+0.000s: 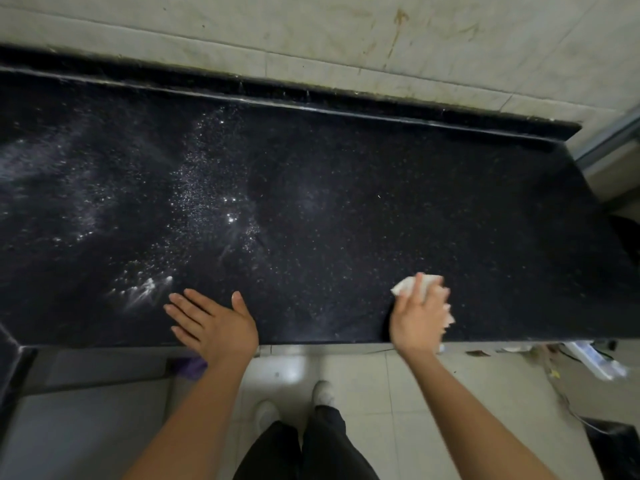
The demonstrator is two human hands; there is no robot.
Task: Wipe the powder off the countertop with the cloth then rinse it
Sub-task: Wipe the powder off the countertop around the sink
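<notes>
Head view: right hand (417, 317) grips crumpled white cloth (407, 284) on black speckled stone countertop (450, 202); white powder (194, 195) lies leftward, nearer flat open left hand (211, 322).

I count one dark bench (415, 202) and one white cloth (403, 285). Two grips of mine show: one left grip (214, 323), one right grip (417, 317). The powder (197, 188) lies in several loose patches, too scattered to number. Below are two pale shoes, left shoe (266, 415) and right shoe (323, 393)
</notes>
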